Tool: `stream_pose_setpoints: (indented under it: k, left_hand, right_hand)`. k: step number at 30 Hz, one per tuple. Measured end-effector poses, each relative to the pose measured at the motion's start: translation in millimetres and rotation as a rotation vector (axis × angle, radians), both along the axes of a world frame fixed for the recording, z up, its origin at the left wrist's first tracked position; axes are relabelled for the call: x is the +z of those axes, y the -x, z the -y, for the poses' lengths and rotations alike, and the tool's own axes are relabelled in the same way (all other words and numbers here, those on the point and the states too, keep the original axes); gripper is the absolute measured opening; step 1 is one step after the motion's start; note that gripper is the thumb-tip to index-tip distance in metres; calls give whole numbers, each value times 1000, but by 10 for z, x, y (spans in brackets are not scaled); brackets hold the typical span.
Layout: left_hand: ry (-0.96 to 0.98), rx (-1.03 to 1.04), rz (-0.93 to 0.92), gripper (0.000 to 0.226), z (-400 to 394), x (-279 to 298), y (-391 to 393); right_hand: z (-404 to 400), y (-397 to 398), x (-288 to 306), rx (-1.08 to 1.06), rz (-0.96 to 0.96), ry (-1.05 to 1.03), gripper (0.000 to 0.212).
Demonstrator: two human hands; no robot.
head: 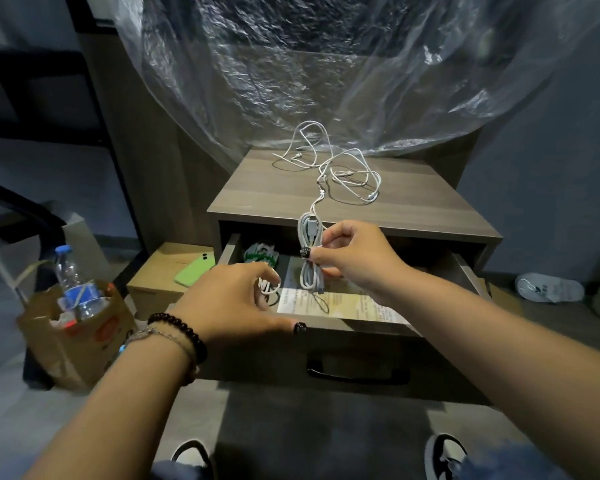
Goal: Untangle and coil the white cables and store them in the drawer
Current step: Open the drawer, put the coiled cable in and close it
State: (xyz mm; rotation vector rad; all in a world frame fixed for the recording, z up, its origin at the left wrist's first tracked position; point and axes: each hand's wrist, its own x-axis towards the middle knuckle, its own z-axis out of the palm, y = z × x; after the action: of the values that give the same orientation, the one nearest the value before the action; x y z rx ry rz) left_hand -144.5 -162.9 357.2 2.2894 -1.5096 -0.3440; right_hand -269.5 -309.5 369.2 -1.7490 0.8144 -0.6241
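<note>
My right hand (347, 258) pinches the coiled cable (310, 254) above the open drawer (326, 323), but its tail runs up into the tangled cables (340, 171) near the nightstand's (257, 192) back edge; lowering it could drag them off. My left hand (236, 299) seems to curl around a second bundle inside.

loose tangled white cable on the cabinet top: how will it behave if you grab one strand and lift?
Likely floppy: the tangled white cable lies in slack, irregular loops on the cabinet top. Probably light, being thin. Its crossing loops suggest the rest would drag along and may snag rather than come free cleanly.
</note>
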Motion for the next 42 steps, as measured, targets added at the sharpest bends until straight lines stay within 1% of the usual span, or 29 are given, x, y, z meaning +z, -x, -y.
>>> stream_pose_setpoints:
  k: [3,8,10,12,14,16,18,19,21,23,25,28,29,31,35,37,39,42]
  left_hand:
    - [-5,62,-100,50,56,-42,-85]
    - [-72,183,-32,44,137,-176,-184]
    - [-89,191,-35,42,159,-192,-185]
    - [-112,185,-23,41,173,-205,-182]
    - [-129,186,-12,40,174,-223,-185]
    - [-136,194,-12,40,178,-242,-199]
    - [-139,199,-8,40,186,-251,-203]
    - [-139,199,0,39,188,-253,-198]
    - [-130,198,26,37,190,-254,-180]
    - [-113,194,50,37,190,-258,-167]
    - [-100,190,58,36,190,-265,-168]
    - [-83,187,62,35,193,-283,-176]
    - [-76,187,67,35,193,-287,-178]
    - [-64,192,76,34,198,-296,-177]
    - [-25,208,87,31,203,-319,-179]
    - [6,218,100,30,198,-327,-178]
    - [43,222,116,27,191,-324,-174]
    - [106,224,134,24,174,-318,-171]
  right_hand:
    - [86,-220,-134,2,-113,10,18]
    - [184,-553,-428,-6,-330,-112,15]
    - [241,-668,-519,-43,-415,-137,21]
    - [303,-761,-541,-84,-407,-235,28]
    - [365,-840,-534,-107,-369,-323,29]
    - [403,-905,-553,-110,-345,-396,25]
    - [435,-971,-624,-100,-380,-413,14]
    - [447,-1000,-666,-99,-408,-402,10]
    - [479,-1048,-748,-88,-450,-371,12]
    - [496,-1086,-819,-81,-472,-339,20]
    - [489,-1118,-876,-77,-480,-312,23]
    - [508,-1147,-950,-85,-504,-256,17]
    - [520,-1143,-962,-91,-532,-219,18]
    - [546,-1119,-973,-104,-581,-149,27]
    - [562,-1074,-960,-94,-609,-95,34]
    - [558,-1058,-933,-75,-607,-66,33]
    - [558,-1045,-894,-56,-594,-46,29]
    - [550,-1000,-809,-16,-654,49,21]
